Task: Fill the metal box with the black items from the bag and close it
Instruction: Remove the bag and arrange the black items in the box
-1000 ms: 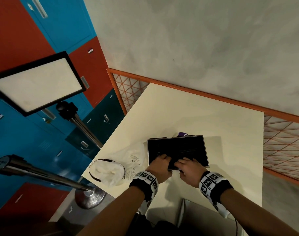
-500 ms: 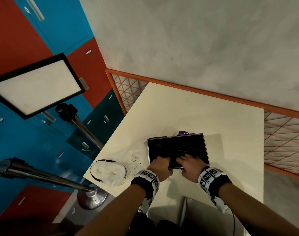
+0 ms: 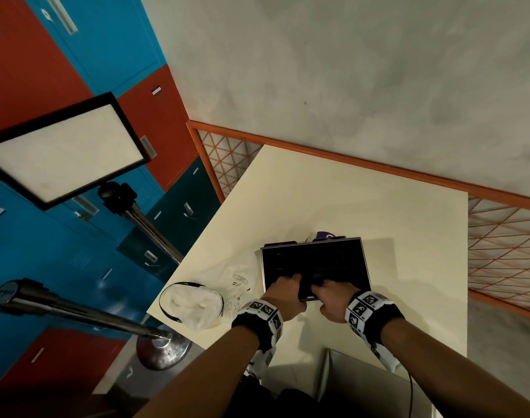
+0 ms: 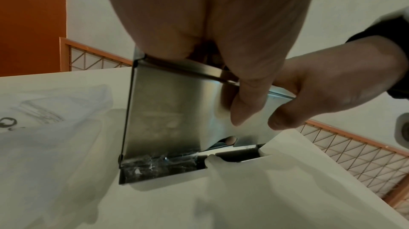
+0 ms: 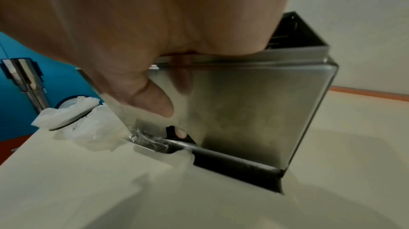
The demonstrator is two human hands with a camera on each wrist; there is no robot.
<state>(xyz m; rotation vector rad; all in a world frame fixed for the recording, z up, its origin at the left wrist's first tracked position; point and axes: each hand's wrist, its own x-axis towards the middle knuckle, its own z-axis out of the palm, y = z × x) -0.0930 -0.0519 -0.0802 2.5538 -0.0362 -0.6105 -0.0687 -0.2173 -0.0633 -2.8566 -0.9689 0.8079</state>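
With both my left hand (image 3: 283,292) and right hand (image 3: 333,300) gripping the half-lowered lid (image 3: 315,263), the metal box (image 4: 159,175) looks filled, only closing left.

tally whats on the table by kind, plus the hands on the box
metal box: 1
clear plastic bag: 1
white bag with black rim: 1
purple item behind the box: 1
hands, left hand and right hand: 2
total: 6
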